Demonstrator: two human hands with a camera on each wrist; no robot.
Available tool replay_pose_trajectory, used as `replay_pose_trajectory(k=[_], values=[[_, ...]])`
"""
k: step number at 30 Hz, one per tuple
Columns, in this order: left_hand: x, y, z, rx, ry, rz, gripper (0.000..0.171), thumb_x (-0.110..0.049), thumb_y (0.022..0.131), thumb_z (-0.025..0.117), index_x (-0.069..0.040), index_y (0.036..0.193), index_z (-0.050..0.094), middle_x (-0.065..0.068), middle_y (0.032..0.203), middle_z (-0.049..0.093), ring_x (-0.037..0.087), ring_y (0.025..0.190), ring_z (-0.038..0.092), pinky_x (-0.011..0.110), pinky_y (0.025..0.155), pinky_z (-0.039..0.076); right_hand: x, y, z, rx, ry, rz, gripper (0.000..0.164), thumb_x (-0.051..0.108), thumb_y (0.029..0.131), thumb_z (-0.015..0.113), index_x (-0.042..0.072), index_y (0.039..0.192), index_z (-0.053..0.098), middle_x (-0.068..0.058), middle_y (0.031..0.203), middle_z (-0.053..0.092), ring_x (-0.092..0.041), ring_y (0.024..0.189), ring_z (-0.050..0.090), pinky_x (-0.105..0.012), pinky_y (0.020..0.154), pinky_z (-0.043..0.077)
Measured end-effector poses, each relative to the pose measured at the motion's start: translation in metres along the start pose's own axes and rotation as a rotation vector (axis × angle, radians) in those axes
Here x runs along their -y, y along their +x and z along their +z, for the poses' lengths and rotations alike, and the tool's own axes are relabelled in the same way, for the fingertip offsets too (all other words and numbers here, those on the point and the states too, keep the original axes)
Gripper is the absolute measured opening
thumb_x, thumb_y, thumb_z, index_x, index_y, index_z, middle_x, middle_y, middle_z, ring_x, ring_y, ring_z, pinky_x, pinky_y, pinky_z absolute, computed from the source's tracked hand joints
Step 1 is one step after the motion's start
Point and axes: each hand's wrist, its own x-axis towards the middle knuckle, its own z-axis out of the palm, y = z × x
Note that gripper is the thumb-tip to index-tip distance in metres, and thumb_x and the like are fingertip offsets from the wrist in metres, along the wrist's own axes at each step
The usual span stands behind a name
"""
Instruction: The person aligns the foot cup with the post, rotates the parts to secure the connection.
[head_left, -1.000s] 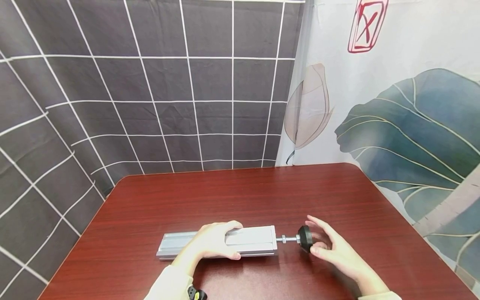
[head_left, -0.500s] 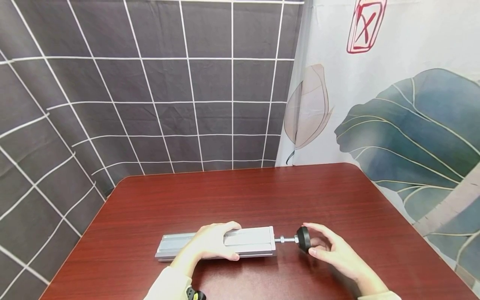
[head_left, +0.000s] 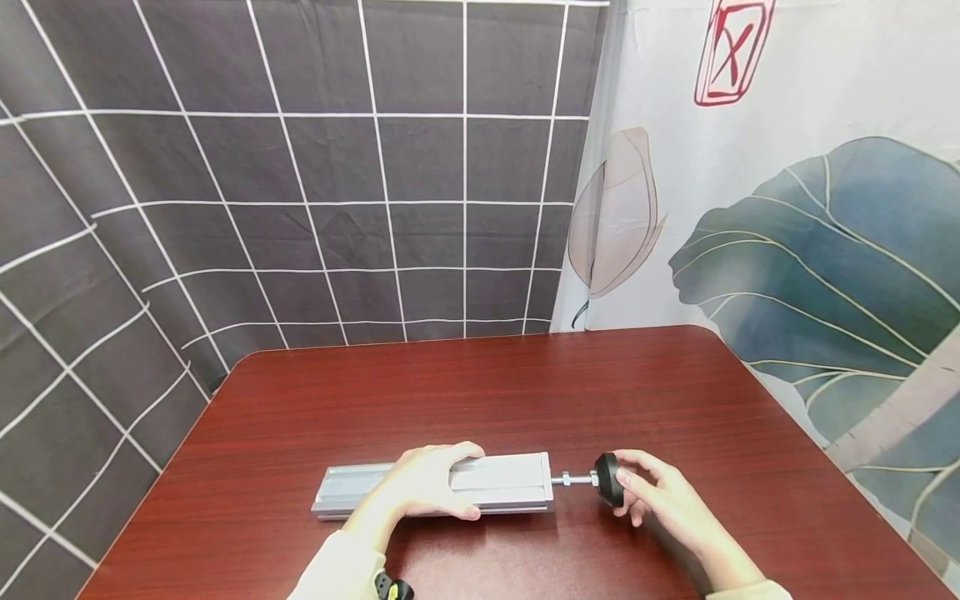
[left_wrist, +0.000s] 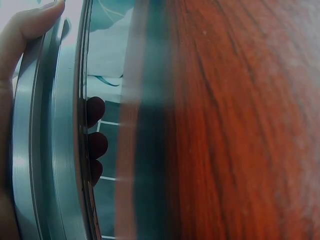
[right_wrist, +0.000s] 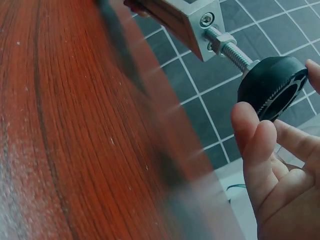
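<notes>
A silver aluminium profile point(head_left: 502, 477) lies lengthwise across the near part of the table. My left hand point(head_left: 426, 483) grips it from above, thumb on the near side and fingers over the far side. In the left wrist view, fingertips point(left_wrist: 97, 144) show past the edge of the profile point(left_wrist: 65, 125). From its right end plate sticks a threaded rod point(right_wrist: 235, 55) with a hex nut point(right_wrist: 221, 43). At the rod's end is a black round levelling foot point(head_left: 608, 481). My right hand point(head_left: 663, 493) holds the foot by its rim between thumb and fingers.
The dark red wooden table point(head_left: 465, 392) extends back to a grey curtain with white grid lines point(head_left: 420, 158). A white curtain with leaf prints point(head_left: 817, 242) hangs at the right. A black device point(head_left: 393, 587) sits on the left wrist.
The right hand's fingers have closed in on the levelling foot, and its thumb has moved up from the foot's lower edge. The left hand and the profile have stayed nearly still.
</notes>
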Motion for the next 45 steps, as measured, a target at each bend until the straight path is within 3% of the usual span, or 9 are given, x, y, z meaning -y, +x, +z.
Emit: replay_pose_trajectory(k=[4, 7, 12, 16, 20, 25, 34, 39, 45], values=[[0.001, -0.001, 0.0, -0.004, 0.0, -0.003, 0.069, -0.059, 0.057, 0.075, -0.033, 0.118, 0.056, -0.013, 0.108, 0.064, 0.008, 0.094, 0.06, 0.038, 0.079, 0.045, 0.001, -0.001, -0.001, 0.001, -0.035, -0.005, 0.035, 0.004, 0.096, 0.045, -0.013, 0.126, 0.041, -0.005, 0.091, 0.062, -0.019, 0.062, 0.063, -0.032, 0.052, 0.05], [0.001, -0.001, 0.0, -0.006, -0.002, -0.008, 0.07, -0.059, 0.057, 0.075, -0.033, 0.119, 0.056, -0.012, 0.109, 0.064, 0.009, 0.095, 0.06, 0.039, 0.08, 0.044, 0.0, -0.003, -0.004, -0.01, -0.06, -0.04, 0.043, 0.0, 0.092, 0.052, -0.005, 0.132, 0.039, 0.003, 0.107, 0.061, -0.016, 0.079, 0.065, -0.029, 0.066, 0.052], [0.0, -0.002, -0.002, -0.001, -0.013, -0.016, 0.07, -0.059, 0.057, 0.075, -0.031, 0.119, 0.056, -0.012, 0.108, 0.064, 0.01, 0.095, 0.06, 0.04, 0.08, 0.044, -0.007, -0.006, -0.008, 0.09, -0.036, -0.205, 0.071, -0.013, 0.081, 0.06, 0.003, 0.142, 0.029, 0.003, 0.136, 0.045, -0.011, 0.114, 0.053, -0.024, 0.088, 0.045], [0.0, -0.003, -0.002, 0.002, -0.02, -0.023, 0.069, -0.059, 0.057, 0.075, -0.033, 0.118, 0.057, -0.012, 0.106, 0.064, 0.008, 0.093, 0.06, 0.038, 0.079, 0.044, -0.01, -0.005, -0.008, 0.167, -0.037, -0.298, 0.068, -0.017, 0.078, 0.061, -0.001, 0.139, 0.035, -0.001, 0.145, 0.032, -0.009, 0.121, 0.046, -0.022, 0.093, 0.041], [0.001, -0.002, -0.001, 0.003, -0.022, -0.02, 0.068, -0.059, 0.056, 0.075, -0.034, 0.117, 0.057, -0.013, 0.105, 0.064, 0.008, 0.092, 0.06, 0.037, 0.078, 0.045, -0.011, -0.004, -0.008, 0.166, -0.056, -0.318, 0.062, -0.018, 0.078, 0.06, -0.001, 0.135, 0.041, 0.001, 0.143, 0.033, -0.01, 0.112, 0.053, -0.022, 0.086, 0.045], [0.0, -0.003, -0.001, 0.001, -0.024, -0.015, 0.069, -0.059, 0.057, 0.075, -0.033, 0.117, 0.057, -0.013, 0.105, 0.064, 0.008, 0.092, 0.06, 0.038, 0.078, 0.045, -0.009, -0.004, -0.004, 0.065, -0.114, -0.258, 0.057, -0.011, 0.082, 0.059, 0.001, 0.135, 0.042, 0.006, 0.123, 0.051, -0.015, 0.085, 0.062, -0.026, 0.067, 0.05], [0.0, -0.003, -0.001, 0.005, -0.024, -0.011, 0.067, -0.06, 0.057, 0.075, -0.036, 0.116, 0.056, -0.014, 0.106, 0.064, 0.007, 0.091, 0.059, 0.036, 0.078, 0.045, -0.003, -0.002, 0.004, -0.056, -0.16, -0.122, 0.038, 0.002, 0.093, 0.05, 0.006, 0.13, 0.049, 0.0, 0.093, 0.058, -0.018, 0.054, 0.056, -0.029, 0.056, 0.047], [0.0, -0.002, -0.001, -0.004, -0.018, -0.004, 0.068, -0.06, 0.057, 0.074, -0.034, 0.117, 0.057, -0.013, 0.106, 0.064, 0.007, 0.092, 0.06, 0.037, 0.078, 0.045, -0.004, -0.004, -0.001, -0.016, -0.135, -0.131, 0.052, -0.003, 0.088, 0.056, 0.004, 0.137, 0.04, 0.006, 0.115, 0.055, -0.014, 0.084, 0.063, -0.026, 0.071, 0.049], [0.002, -0.002, 0.001, -0.007, -0.026, -0.007, 0.068, -0.06, 0.057, 0.074, -0.034, 0.117, 0.056, -0.014, 0.106, 0.064, 0.007, 0.092, 0.06, 0.038, 0.078, 0.045, -0.01, -0.006, -0.006, 0.133, -0.073, -0.257, 0.073, -0.014, 0.078, 0.063, -0.002, 0.141, 0.028, 0.002, 0.142, 0.035, -0.009, 0.119, 0.047, -0.023, 0.089, 0.043]])
